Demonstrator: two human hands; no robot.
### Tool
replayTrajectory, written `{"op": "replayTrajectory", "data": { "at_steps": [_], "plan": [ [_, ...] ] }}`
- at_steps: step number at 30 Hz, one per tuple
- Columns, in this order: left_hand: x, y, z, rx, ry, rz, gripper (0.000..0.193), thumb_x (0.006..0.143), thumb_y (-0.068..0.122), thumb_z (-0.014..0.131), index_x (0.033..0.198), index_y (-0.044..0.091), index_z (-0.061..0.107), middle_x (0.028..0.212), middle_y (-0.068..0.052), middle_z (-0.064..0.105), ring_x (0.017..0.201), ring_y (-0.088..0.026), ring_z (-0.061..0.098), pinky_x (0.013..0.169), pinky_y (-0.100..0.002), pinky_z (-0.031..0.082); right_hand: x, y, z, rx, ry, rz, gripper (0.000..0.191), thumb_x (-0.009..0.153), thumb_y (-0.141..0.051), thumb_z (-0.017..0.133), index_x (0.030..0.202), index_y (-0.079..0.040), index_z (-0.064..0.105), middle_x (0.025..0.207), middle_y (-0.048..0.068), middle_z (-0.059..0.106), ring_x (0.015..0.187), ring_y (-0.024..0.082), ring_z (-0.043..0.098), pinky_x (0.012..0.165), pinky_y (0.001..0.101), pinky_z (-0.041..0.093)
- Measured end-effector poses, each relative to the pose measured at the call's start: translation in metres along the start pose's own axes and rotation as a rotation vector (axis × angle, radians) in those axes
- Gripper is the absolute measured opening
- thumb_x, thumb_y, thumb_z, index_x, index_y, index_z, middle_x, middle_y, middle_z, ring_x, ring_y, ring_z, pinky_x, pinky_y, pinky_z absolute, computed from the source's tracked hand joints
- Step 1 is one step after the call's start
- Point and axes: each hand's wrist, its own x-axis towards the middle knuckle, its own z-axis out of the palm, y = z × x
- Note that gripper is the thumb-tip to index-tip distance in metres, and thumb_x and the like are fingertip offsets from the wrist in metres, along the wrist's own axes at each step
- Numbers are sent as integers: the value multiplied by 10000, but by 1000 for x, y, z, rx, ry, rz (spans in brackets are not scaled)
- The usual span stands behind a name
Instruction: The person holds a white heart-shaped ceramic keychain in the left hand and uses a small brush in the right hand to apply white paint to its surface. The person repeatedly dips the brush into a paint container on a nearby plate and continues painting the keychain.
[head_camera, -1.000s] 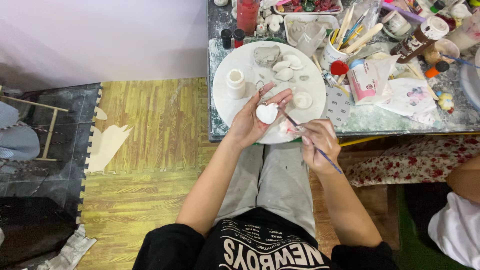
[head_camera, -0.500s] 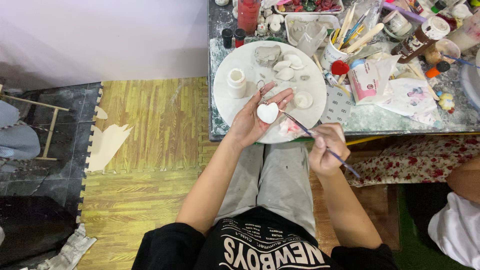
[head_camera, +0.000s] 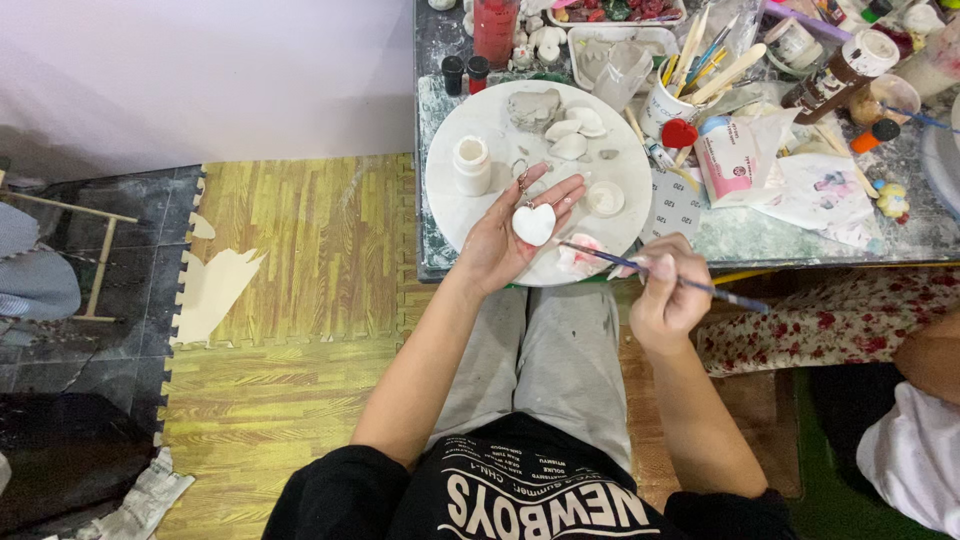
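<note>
A white heart-shaped clay piece (head_camera: 533, 223) with a small metal ring lies in the palm of my left hand (head_camera: 510, 235), held above the near edge of a round white board (head_camera: 455, 205). My right hand (head_camera: 665, 290) grips a thin paintbrush (head_camera: 650, 272) whose tip points left toward the heart, just short of it. Under the brush tip a pink paint smear (head_camera: 580, 255) marks the board. On the board also stand a small white jar (head_camera: 471, 164), a grey clay lump (head_camera: 535, 108) and several white clay pieces (head_camera: 575, 130).
The table behind the board is crowded: a cup of brushes (head_camera: 670, 95), small dark bottles (head_camera: 465, 72), a red container (head_camera: 497, 28), a white tray (head_camera: 610, 45), a red heart (head_camera: 679, 133), wrappers. Another person's arm (head_camera: 925, 355) is at the right. Wood-pattern floor mats (head_camera: 290, 260) lie left.
My right hand has drawn back to the right and slightly down, taking the brush tip off the heart. My left hand and the heart stay still.
</note>
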Motion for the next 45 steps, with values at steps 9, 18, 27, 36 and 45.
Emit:
{"op": "replayTrajectory", "data": {
  "at_steps": [9, 18, 27, 36, 45],
  "plan": [
    [-1, 0, 1, -5, -29, -7, 470, 1147, 338, 185, 1531, 87, 290, 1582, -320, 370, 1486, -375, 393, 1247, -411, 346, 14, -13, 10, -107, -144, 146, 161, 1127, -26, 516, 970, -12, 482, 855, 133, 620, 781, 185, 592, 709, 291, 481],
    [-2, 0, 2, 19, -10, -19, 471, 1136, 336, 195, 1527, 95, 296, 1582, -307, 362, 1479, -374, 385, 1240, -426, 338, 20, -14, -2, -12, -285, 105, 59, 1089, -16, 528, 1038, 5, 505, 913, 165, 642, 849, 229, 621, 770, 345, 511],
    [-1, 0, -1, -9, -26, -8, 477, 1147, 328, 186, 1544, 83, 286, 1585, -323, 359, 1484, -380, 387, 1237, -406, 357, 33, -18, -3, -9, -316, 121, 53, 1058, 9, 538, 1007, -2, 529, 879, 173, 655, 840, 249, 616, 794, 379, 513],
    [1, -1, -5, -6, -11, -16, 484, 1150, 333, 172, 1549, 88, 295, 1589, -313, 369, 1490, -377, 387, 1192, -398, 410, 34, -15, -6, -93, -158, 33, 98, 1104, -42, 531, 1028, 9, 494, 943, 183, 677, 892, 262, 627, 810, 383, 524],
    [0, 1, -5, -66, 5, -17, 462, 1140, 348, 177, 1511, 115, 324, 1583, -316, 365, 1490, -395, 376, 1232, -452, 353, -3, -10, 0, -9, 164, 49, 245, 1151, -263, 477, 1092, -26, 493, 937, 144, 646, 864, 163, 590, 657, 242, 486]
  ]
}}
